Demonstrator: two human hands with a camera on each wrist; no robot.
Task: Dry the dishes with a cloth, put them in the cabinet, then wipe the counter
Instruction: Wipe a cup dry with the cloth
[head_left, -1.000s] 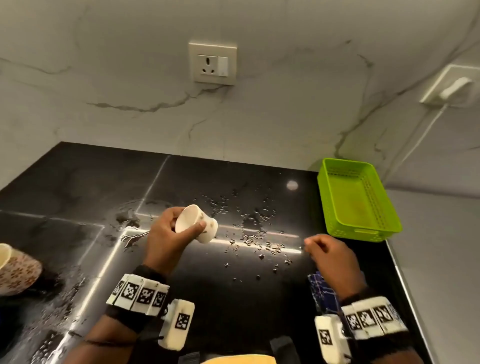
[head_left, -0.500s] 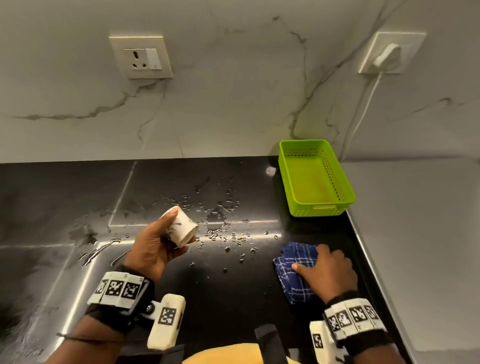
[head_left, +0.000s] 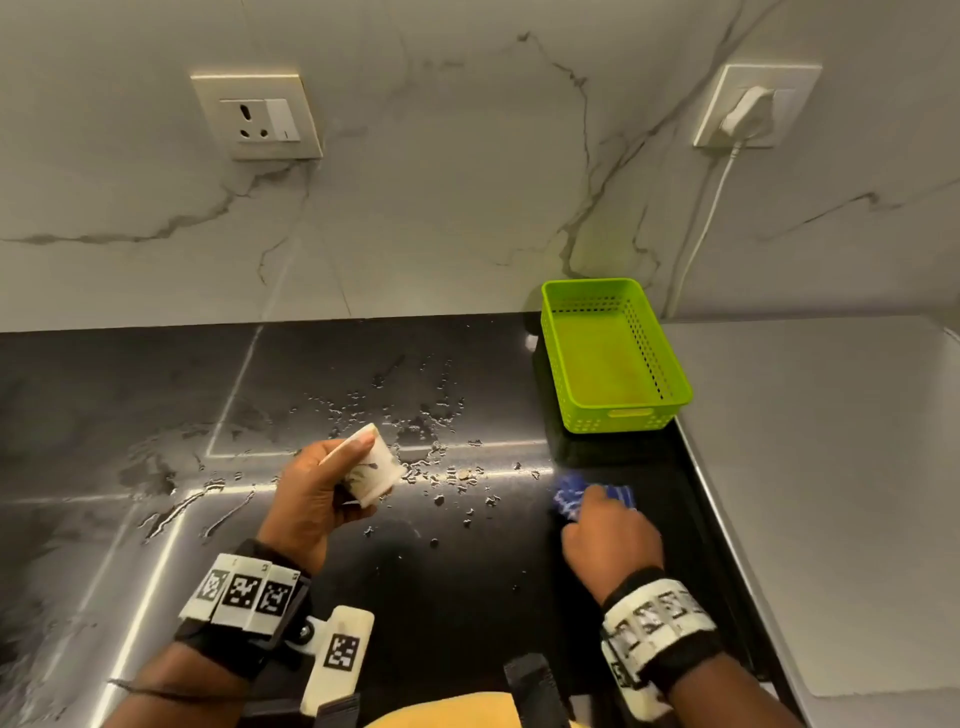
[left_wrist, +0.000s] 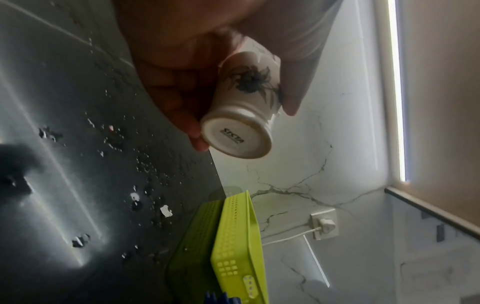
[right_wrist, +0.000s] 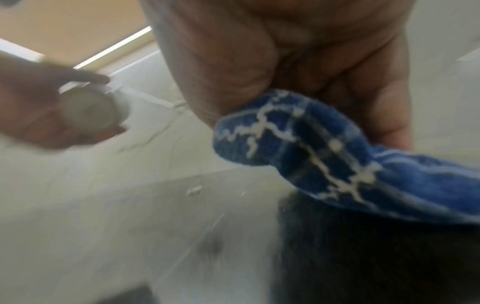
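Cup (head_left: 371, 466) sits tilted in your left hand (head_left: 311, 499) at lower centre, above the wet dark surface (head_left: 130, 395); your right hand (head_left: 610, 538) grips the blue cloth (head_left: 571, 493) at lower right, so lift it clear and push a bunched corner into the cup's mouth.

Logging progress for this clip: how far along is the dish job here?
Early. Nothing visibly put away. In hand: left hand holds a small floral cup, right hand grips the blue checked cloth, not yet on the cup. Left: drying, cabinet, and wiping the droplets off the black counter.
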